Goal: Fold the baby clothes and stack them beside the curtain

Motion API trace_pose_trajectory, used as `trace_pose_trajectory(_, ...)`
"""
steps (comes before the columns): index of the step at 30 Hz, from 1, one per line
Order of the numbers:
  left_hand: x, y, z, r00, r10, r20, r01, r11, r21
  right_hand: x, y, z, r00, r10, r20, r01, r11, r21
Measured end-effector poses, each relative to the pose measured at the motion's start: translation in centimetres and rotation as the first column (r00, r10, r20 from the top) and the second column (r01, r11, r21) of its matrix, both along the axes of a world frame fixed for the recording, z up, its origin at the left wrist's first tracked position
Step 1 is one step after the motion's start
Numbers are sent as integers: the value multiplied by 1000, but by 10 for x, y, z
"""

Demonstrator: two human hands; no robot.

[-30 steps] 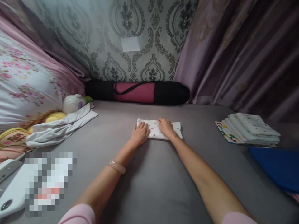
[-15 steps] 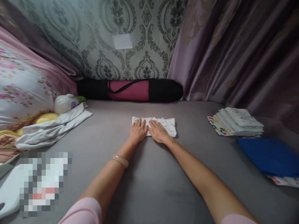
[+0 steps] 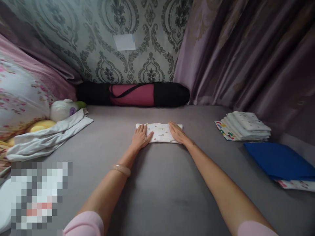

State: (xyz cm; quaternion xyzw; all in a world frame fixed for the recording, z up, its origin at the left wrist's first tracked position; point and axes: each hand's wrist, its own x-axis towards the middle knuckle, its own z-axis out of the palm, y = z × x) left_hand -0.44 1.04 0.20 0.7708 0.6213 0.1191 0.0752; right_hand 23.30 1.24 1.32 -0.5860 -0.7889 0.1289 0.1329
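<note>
A folded white cloth (image 3: pixel 161 133) with a small scattered print lies flat on the grey bed sheet (image 3: pixel 162 183), in the middle of the view. My left hand (image 3: pixel 141 136) rests flat on its left end, fingers stretched out and thumb pointing inward. On the right end of the cloth lies my right hand (image 3: pixel 177 132), its fingers extended, pressing down. Neither hand grips the cloth. The printed middle of it shows between them, while both ends are partly covered by the hands.
Right, a stack of folded cloths (image 3: pixel 248 126) sits behind a blue folded fabric (image 3: pixel 280 160). A black and maroon long bag (image 3: pixel 133 95) lies along the wall. Left are a crumpled pale garment (image 3: pixel 49 136), a white plush toy (image 3: pixel 61 109) and a floral pillow (image 3: pixel 21 88).
My right hand has slid rightward across the cloth, away from my left hand. The cloth's right part looks smoother now. The whole view has shifted slightly.
</note>
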Motion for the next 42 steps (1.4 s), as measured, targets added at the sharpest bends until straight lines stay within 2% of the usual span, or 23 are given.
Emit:
trace_pose_trajectory(4, -8, 1, -3, 999, -28, 19, 28, 1000, -7, 4, -4, -5, 989, -93, 114, 84, 994, 75)
trace_pose_trajectory(7, -10, 2, -5, 999, -31, 25, 31, 999, -27, 7, -5, -7, 970, -177, 166, 172, 984, 42)
trace_pose_trajectory(11, -11, 7, -7, 998, -43, 37, 45, 997, -56, 14, -2, -8, 965, -182, 190, 182, 983, 16)
trace_pose_trajectory(15, -23, 8, -12, 991, -110, 72, 112, 993, -27, 15, 1, 1, 966, -172, 194, 184, 982, -48)
trace_pose_trajectory(17, -32, 4, -14, 987, -132, 92, 131, 991, 17, 10, -1, 9, 965, -186, 182, 196, 980, -36)
trace_pose_trajectory(20, -42, -9, -13, 988, -113, 104, 107, 992, 59, -3, -8, 16, 977, -139, 161, 125, 988, 92)
trace_pose_trajectory(22, -45, -17, -11, 991, -96, 95, 91, 994, 53, -11, -12, 14, 983, -77, 166, 55, 990, 131)
trace_pose_trajectory(27, -41, -25, -4, 996, -62, 63, 62, 998, 5, -14, -13, -6, 973, -106, 204, 93, 993, 72)
trace_pose_trajectory(30, -40, -24, -4, 995, -56, 80, 54, 998, 23, -10, -11, -10, 974, -94, 208, 84, 995, 56)
trace_pose_trajectory(36, -44, -22, -11, 984, -41, 175, 19, 992, 125, -12, -10, 5, 973, -87, 214, 97, 995, -35)
trace_pose_trajectory(39, -46, -21, -14, 977, -42, 207, 10, 988, 155, -31, -9, 16, 978, -101, 184, 107, 994, -22)
trace_pose_trajectory(42, -47, -20, -15, 974, -47, 221, 7, 983, 182, -58, -8, 20, 990, -11, 141, 4, 999, 51)
